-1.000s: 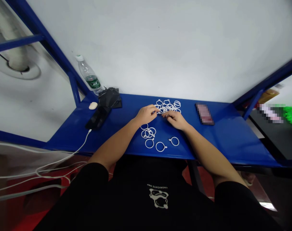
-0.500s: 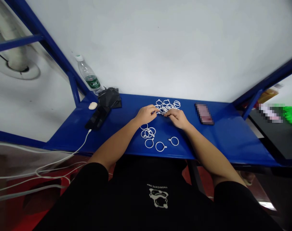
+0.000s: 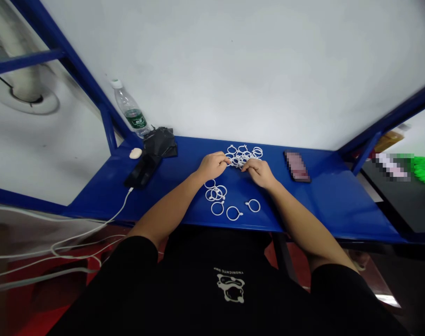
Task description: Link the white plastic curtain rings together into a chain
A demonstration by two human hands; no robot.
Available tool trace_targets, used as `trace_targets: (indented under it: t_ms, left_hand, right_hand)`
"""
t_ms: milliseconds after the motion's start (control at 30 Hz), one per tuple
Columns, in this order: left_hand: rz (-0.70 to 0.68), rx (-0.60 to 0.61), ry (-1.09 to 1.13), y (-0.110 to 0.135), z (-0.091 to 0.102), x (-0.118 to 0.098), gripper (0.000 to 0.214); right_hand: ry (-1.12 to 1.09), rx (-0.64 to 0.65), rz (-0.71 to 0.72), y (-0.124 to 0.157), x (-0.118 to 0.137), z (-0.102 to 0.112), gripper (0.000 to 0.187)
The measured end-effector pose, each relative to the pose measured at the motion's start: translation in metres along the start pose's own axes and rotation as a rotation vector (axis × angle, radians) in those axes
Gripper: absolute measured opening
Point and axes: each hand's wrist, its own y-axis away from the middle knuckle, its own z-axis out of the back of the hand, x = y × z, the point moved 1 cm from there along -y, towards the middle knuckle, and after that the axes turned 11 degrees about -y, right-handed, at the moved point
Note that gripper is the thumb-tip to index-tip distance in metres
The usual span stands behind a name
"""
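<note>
A heap of several white plastic rings [image 3: 245, 153] lies at the back of the blue table [image 3: 324, 200]. My left hand [image 3: 214, 166] and my right hand [image 3: 258, 171] rest at the heap's near edge, fingers curled and pinched on a white ring between them. A second group of white rings [image 3: 216, 192] lies closer to me, under my left wrist. Two more single rings [image 3: 234, 213] [image 3: 254, 205] sit by the table's front edge.
A phone [image 3: 297, 165] lies right of the heap. At the back left stand a water bottle [image 3: 130, 111], a crumpled black bag [image 3: 159, 141], a small cream object [image 3: 135, 153] and a dark phone [image 3: 139, 171] with a white cable [image 3: 103, 224] running off the table.
My right hand has slid slightly up and left, closer to the heap and to my left hand. The left hand has barely moved.
</note>
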Motion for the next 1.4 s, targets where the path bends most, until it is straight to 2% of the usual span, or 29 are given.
trace_targets:
  t_ms: [133, 300, 433, 533, 633, 767, 833, 900, 1067, 1233, 1300, 1400]
  left_hand:
    - [-0.016, -0.01, -0.003, 0.0, 0.001, 0.0, 0.036]
    - [0.041, -0.061, 0.042, 0.001, -0.003, 0.002, 0.038]
    - [0.077, -0.028, 0.048, 0.001, -0.006, 0.005, 0.025]
    - [0.063, 0.014, 0.034, 0.0, 0.002, 0.002, 0.016]
    - [-0.024, 0.192, 0.051, -0.001, 0.018, -0.007, 0.015]
    - [-0.003, 0.638, 0.095, 0.001, 0.034, -0.017, 0.052]
    - [0.006, 0.788, 0.069, 0.003, 0.036, -0.019, 0.071]
    - [0.002, 0.846, 0.037, 0.004, 0.034, -0.02, 0.078]
    - [0.043, 0.77, 0.029, 0.005, 0.027, -0.019, 0.062]
    - [-0.04, 0.56, -0.035, 0.003, 0.017, -0.013, 0.024]
    - [-0.083, 0.491, -0.057, 0.003, 0.013, -0.01, 0.017]
    - [-0.097, 0.449, -0.073, 0.004, 0.01, -0.008, 0.02]
  right_hand:
    - [0.028, -0.025, 0.008, 0.002, -0.002, -0.003, 0.045]
    - [0.09, -0.112, -0.091, 0.001, -0.006, -0.008, 0.051]
    - [0.104, -0.144, -0.035, -0.002, -0.005, -0.006, 0.039]
    - [0.058, -0.06, -0.071, -0.003, 0.004, 0.001, 0.028]
    - [-0.06, 0.174, -0.192, 0.0, 0.019, 0.01, 0.025]
    - [-0.197, 0.587, -0.428, 0.007, 0.034, 0.017, 0.053]
    - [-0.164, 0.692, -0.5, 0.009, 0.039, 0.017, 0.059]
    - [-0.11, 0.728, -0.528, 0.009, 0.04, 0.016, 0.058]
    - [-0.143, 0.658, -0.509, 0.007, 0.036, 0.009, 0.04]
    - [-0.115, 0.511, -0.434, 0.004, 0.024, 0.005, 0.01]
    - [-0.064, 0.481, -0.395, 0.003, 0.02, 0.006, 0.008]
    - [-0.069, 0.425, -0.381, 0.003, 0.016, 0.008, 0.011]
